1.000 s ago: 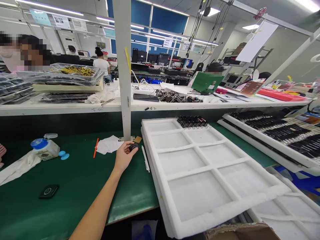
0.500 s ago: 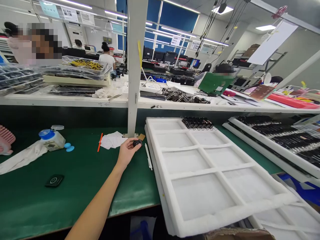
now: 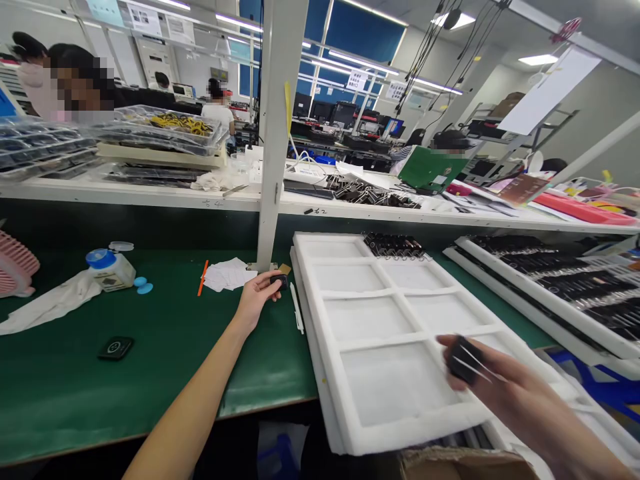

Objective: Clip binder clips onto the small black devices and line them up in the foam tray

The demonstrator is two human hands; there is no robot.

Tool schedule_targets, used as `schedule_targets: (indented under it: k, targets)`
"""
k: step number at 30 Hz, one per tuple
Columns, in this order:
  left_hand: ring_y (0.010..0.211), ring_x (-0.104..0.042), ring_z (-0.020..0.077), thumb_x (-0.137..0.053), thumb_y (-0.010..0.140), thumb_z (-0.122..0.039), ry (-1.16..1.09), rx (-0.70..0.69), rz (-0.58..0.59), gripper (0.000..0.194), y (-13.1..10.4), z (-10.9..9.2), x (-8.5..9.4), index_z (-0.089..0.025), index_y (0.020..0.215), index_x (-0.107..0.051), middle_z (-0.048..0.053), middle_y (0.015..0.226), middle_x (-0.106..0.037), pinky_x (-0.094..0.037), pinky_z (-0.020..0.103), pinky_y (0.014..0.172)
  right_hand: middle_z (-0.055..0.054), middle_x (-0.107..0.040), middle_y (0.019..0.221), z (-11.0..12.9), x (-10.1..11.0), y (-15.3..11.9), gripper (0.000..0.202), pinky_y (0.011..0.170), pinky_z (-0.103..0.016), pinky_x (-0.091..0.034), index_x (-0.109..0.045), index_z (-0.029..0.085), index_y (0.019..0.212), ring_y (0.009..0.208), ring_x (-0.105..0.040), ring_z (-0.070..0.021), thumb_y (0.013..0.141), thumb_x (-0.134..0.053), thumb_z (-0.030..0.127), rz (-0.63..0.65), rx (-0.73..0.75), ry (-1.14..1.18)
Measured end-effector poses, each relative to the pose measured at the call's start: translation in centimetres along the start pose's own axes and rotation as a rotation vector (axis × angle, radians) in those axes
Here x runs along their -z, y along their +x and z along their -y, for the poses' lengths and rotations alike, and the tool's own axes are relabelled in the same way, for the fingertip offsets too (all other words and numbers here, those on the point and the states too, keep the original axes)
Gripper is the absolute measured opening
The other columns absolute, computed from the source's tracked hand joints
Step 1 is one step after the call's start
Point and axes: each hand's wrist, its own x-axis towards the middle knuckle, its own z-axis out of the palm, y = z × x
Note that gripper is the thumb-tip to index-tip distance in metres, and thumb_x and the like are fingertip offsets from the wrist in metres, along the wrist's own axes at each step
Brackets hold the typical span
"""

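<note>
Between the thumb and fingers of my left hand (image 3: pixel 257 293) is a small black device (image 3: pixel 279 282) with rounded corners, held above the green mat beside a white pen (image 3: pixel 297 308). On the right, my right hand (image 3: pixel 505 383), smeared by motion, grips a black binder clip (image 3: pixel 464 360) with silver wire arms. It is over the near right part of a white foam tray (image 3: pixel 336 340). Another flat black device (image 3: pixel 116 347), with a round mark on top, lies on the mat at the left.
At the foam tray's far end sit clipped black pieces (image 3: pixel 395 245); more fill a second tray (image 3: pixel 540 300) to the right. A blue-capped bottle (image 3: pixel 111 270), white papers (image 3: pixel 229 275) and an orange strip (image 3: pixel 203 278) lie left. Binder clips (image 3: pixel 367 190) cover part of the shelf.
My right hand has come into view from the right with the binder clip in it. My left hand still holds the small black device in nearly the same place. The view has shifted slightly.
</note>
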Motion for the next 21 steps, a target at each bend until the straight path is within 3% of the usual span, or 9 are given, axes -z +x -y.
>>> schedule_targets:
  k: [3,5,7,10,14,21]
  targets:
    - [0.065,-0.063,0.0134,-0.090,0.069,-0.040,-0.026,0.015,0.043,0.054,-0.2,-0.2,0.0,-0.016,0.115,-0.074,0.008,0.091,-0.074,-0.049,0.026,0.061,-0.010,-0.060,0.075,3.8,-4.1,6.2,0.050,0.075,-0.044,-0.053,-0.068,0.021,0.077,0.072,-0.060,-0.0267,0.080,-0.069,0.070,0.310,0.068,0.215]
    - [0.067,-0.065,0.0136,-0.089,0.071,-0.039,-0.044,0.019,0.068,0.053,-0.2,-0.2,0.0,-0.016,0.115,-0.073,0.007,0.090,-0.073,-0.050,0.025,0.062,-0.008,-0.061,0.077,6.1,-7.4,9.8,0.046,0.071,-0.038,-0.052,-0.065,0.018,0.078,0.070,-0.059,-0.0220,0.087,-0.067,0.064,0.430,0.101,0.248]
    - [0.069,-0.066,0.0137,-0.089,0.072,-0.038,-0.063,0.024,0.084,0.052,-0.3,-0.2,0.1,-0.016,0.116,-0.072,0.007,0.091,-0.074,-0.051,0.025,0.064,-0.008,-0.063,0.078,7.4,-10.4,12.7,0.046,0.063,-0.033,-0.049,-0.063,0.017,0.080,0.066,-0.059,-0.0194,0.091,-0.065,0.061,0.478,0.119,0.220]
    - [0.071,-0.068,0.0151,-0.090,0.071,-0.039,-0.087,0.037,0.087,0.052,-0.3,-0.3,0.1,-0.015,0.114,-0.072,0.009,0.096,-0.075,-0.053,0.026,0.066,-0.006,-0.063,0.074,7.5,-13.4,15.4,0.045,0.053,-0.028,-0.042,-0.064,0.016,0.085,0.059,-0.055,-0.0153,0.091,-0.066,0.060,0.470,0.174,0.158]
    - [0.072,-0.070,0.0182,-0.092,0.067,-0.040,-0.099,0.040,0.083,0.052,-0.4,-0.6,-0.2,-0.014,0.108,-0.074,0.011,0.096,-0.076,-0.056,0.029,0.067,-0.002,-0.057,0.070,6.2,-14.9,16.8,0.045,0.056,-0.027,-0.041,-0.069,0.014,0.094,0.059,-0.050,-0.0136,0.094,-0.064,0.059,0.497,0.273,0.168]
    - [0.071,-0.072,0.0216,-0.093,0.065,-0.039,-0.068,0.038,0.094,0.051,-0.5,-0.3,-0.7,-0.012,0.104,-0.077,0.010,0.088,-0.077,-0.058,0.033,0.068,-0.001,-0.058,0.072,5.4,-14.8,16.7,0.053,0.064,-0.030,-0.043,-0.071,0.013,0.119,0.063,-0.052,-0.0158,0.097,-0.059,0.059,0.539,0.325,0.132]
